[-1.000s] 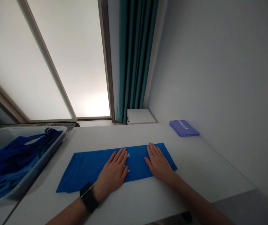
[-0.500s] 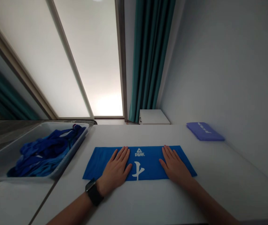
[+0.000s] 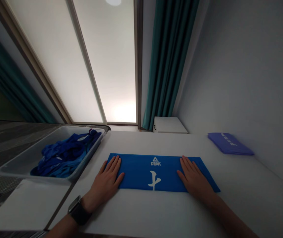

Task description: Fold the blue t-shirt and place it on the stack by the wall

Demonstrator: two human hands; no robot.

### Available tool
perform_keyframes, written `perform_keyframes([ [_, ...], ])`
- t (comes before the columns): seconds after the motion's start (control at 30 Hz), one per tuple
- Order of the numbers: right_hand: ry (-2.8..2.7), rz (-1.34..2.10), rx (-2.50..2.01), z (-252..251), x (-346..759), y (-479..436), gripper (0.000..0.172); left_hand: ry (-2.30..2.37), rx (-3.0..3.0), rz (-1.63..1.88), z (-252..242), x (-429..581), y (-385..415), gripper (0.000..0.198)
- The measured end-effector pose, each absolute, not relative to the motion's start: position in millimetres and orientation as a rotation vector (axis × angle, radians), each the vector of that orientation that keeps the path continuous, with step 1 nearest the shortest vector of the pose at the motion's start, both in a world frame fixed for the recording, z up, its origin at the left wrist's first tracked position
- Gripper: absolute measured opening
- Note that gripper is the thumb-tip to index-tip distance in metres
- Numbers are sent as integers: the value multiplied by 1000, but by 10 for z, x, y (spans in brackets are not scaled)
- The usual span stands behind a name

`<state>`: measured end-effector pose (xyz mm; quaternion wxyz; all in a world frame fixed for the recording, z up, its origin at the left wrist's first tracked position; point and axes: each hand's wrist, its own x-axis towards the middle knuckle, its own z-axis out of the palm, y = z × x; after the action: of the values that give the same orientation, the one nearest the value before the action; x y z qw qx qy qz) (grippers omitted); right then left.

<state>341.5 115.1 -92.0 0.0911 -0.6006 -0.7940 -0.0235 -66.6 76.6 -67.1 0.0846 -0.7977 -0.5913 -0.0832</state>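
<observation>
— Blue PEAK fabric strip, folded flat: where does it lie?

— On the white counter, straight ahead of the person. Its long axis runs left to right across the body, between the two forearms.

— Take me across the scene from the left.

— First comes a shallow plastic tray just beside the counter's left edge, holding a loose heap of blue garments. Next is the left hand, with a black smartwatch on its wrist. It lies palm down over the strip's left end. A white PEAK logo and a white brush-style character sit on the bare middle of the strip. Then the right hand rests on the right part, and a folded purple cloth lies well off to the right, near the wall.

— Are the hands gripping anything?

— No. Both are flat and spread, with no pinch, and neither arm is nearer the strip, though the left hand is nearer the tray.

— What differs from half a second ago?

— The hands sit farther apart, out towards the strip's ends rather than close beside the logo. A second ago the strip looked skewed in view; now it sits level.
</observation>
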Motion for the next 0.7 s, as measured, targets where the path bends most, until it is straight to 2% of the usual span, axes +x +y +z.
perform_keyframes([
  [0.13, -2383, -40, -1808, -862, 3399, 1141, 76, -1603, -2519, -221, -436, -606, 821, 63],
  [0.33, -2396, -47, -1784, -828, 3411, 1160, 75, -1157, -3082, -125, 84, -275, 1006, 57],
  [0.47, -2442, -30, -1749, -831, 3475, 1247, 74, -1053, -3259, -76, 66, -158, 1140, 56],
  [0.7, -2501, 29, -1680, -755, 3553, 1420, 72, -951, -3174, -157, -100, -204, 1152, 57],
])
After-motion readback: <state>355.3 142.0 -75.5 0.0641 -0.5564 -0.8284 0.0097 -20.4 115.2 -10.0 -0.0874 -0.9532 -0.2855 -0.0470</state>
